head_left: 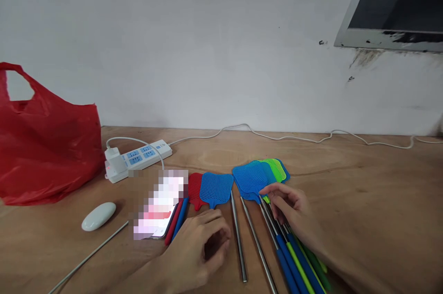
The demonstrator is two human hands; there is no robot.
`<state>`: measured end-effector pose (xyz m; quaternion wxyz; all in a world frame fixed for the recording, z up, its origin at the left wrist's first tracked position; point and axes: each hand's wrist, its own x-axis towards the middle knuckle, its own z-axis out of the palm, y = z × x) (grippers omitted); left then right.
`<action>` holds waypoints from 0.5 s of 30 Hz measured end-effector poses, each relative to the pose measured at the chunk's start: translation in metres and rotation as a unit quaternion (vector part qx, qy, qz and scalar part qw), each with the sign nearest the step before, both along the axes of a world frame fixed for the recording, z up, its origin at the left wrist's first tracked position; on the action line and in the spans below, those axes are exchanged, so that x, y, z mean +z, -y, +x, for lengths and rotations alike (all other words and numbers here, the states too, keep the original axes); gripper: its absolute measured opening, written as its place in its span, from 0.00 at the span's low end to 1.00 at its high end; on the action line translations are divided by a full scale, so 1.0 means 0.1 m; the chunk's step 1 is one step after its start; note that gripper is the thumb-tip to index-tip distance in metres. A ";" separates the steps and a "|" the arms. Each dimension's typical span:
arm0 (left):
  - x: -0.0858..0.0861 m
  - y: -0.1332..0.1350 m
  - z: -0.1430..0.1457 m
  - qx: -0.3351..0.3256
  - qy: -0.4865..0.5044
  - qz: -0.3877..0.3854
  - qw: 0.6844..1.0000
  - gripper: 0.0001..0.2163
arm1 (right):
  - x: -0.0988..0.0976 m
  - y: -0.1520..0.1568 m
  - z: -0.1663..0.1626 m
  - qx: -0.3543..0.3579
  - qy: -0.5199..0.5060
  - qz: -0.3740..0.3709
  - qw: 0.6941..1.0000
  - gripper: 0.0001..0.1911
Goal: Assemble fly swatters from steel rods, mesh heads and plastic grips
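Your right hand pins the fanned fly swatters together on the tabletop.
Its fingers lie unclasped across the shafts (pressing, not gripping); your left hand curls, grip unclear.

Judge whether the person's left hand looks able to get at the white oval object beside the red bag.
Probably yes. The left hand rests near the phone, and the white oval object lies uncovered to its left; only a thin metal rod lies flat between them.
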<state>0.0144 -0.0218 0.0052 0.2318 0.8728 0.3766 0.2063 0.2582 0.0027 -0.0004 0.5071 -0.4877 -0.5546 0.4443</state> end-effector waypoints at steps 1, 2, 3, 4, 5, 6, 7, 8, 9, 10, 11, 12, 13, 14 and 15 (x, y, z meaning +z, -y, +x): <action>0.00 0.00 0.00 -0.006 -0.004 0.014 1.000 0.05 | 0.00 0.00 0.00 -0.004 0.005 0.002 1.000 0.13; -0.01 0.00 -0.01 -0.015 -0.007 0.028 0.999 0.08 | 0.00 0.00 0.00 -0.008 0.011 0.005 1.000 0.13; -0.02 0.00 -0.02 -0.026 -0.010 0.039 0.999 0.12 | -0.01 0.00 0.00 -0.011 0.018 0.008 1.000 0.14; -0.03 0.00 -0.03 -0.039 -0.015 0.046 0.998 0.16 | -0.01 0.00 0.00 -0.014 0.025 0.013 1.000 0.14; -0.05 0.00 -0.04 -0.051 -0.023 0.051 0.997 0.20 | -0.02 0.00 0.00 -0.015 0.031 0.019 0.999 0.13; -0.06 0.00 -0.05 -0.065 -0.034 0.053 0.996 0.24 | -0.03 0.00 0.00 -0.015 0.038 0.024 0.999 0.13; -0.08 0.01 -0.06 -0.078 -0.048 0.051 0.995 0.26 | -0.04 -0.01 0.00 -0.014 0.044 0.028 0.999 0.13; -0.08 0.01 -0.06 -0.089 -0.061 0.047 0.993 0.28 | -0.05 -0.01 0.00 -0.013 0.049 0.032 0.998 0.13; -0.08 0.01 -0.06 -0.100 -0.073 0.042 0.991 0.29 | -0.06 -0.02 0.00 -0.011 0.053 0.035 0.998 0.13; -0.08 0.02 -0.06 -0.109 -0.082 0.037 0.990 0.30 | -0.07 -0.02 0.00 -0.011 0.057 0.037 0.998 0.13; -0.07 0.02 -0.06 -0.117 -0.090 0.033 0.989 0.30 | -0.07 -0.03 0.00 -0.011 0.059 0.037 0.997 0.13; -0.06 0.02 -0.06 -0.125 -0.095 0.030 0.987 0.30 | -0.07 -0.03 0.00 -0.014 0.062 0.037 0.997 0.13; -0.05 0.02 -0.05 -0.131 -0.099 0.027 0.986 0.29 | -0.07 -0.04 0.00 -0.017 0.064 0.035 0.997 0.13; -0.04 0.03 -0.05 -0.133 -0.101 0.025 0.986 0.29 | -0.07 -0.04 0.00 -0.021 0.067 0.034 0.997 0.13; -0.04 0.03 -0.05 -0.132 -0.101 0.023 0.986 0.29 | -0.06 -0.04 0.00 -0.024 0.069 0.032 0.997 0.13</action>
